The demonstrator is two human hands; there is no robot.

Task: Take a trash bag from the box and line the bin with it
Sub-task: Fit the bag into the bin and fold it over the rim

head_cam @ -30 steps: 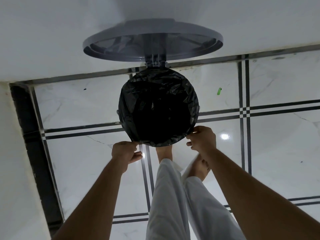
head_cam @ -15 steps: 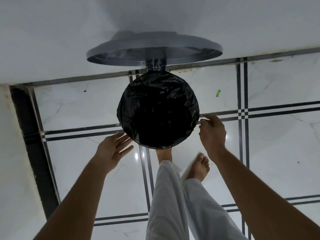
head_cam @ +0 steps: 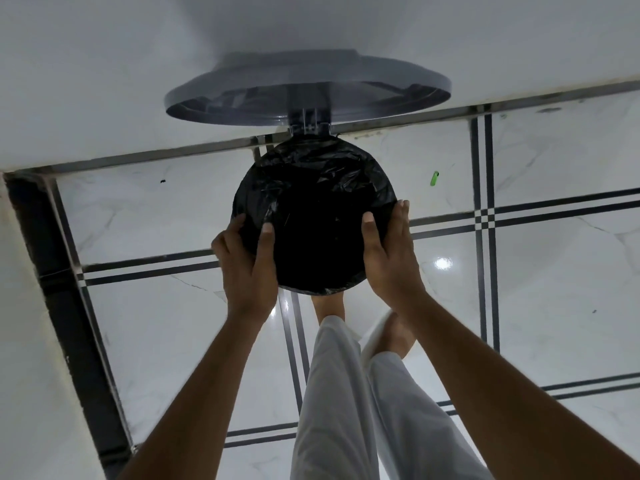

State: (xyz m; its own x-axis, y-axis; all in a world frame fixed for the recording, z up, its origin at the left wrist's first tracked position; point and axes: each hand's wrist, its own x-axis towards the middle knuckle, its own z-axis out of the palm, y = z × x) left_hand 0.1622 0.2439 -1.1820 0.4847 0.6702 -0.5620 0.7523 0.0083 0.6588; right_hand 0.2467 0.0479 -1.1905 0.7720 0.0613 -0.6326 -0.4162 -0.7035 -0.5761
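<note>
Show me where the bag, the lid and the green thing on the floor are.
bag (head_cam: 311, 188): head view, wrinkled plastic at the far rim of the bin.
lid (head_cam: 363, 88): head view, grey outer edge, lid standing open.
green thing (head_cam: 434, 178): head view, its middle, on the floor tile.

The trash bag (head_cam: 313, 188) is glossy black, and the bin's raised lid (head_cam: 308, 88) is grey. White marbled floor tiles (head_cam: 554, 278) carry paired black stripes crossing in a grid. The trousers (head_cam: 346, 393) are white, and a small green object (head_cam: 434, 178) lies on the floor.

Both hands, left hand (head_cam: 247, 268) and right hand (head_cam: 389, 258), grip opposite sides of the bag-lined bin (head_cam: 313, 216) below its raised lid (head_cam: 308, 88).
</note>
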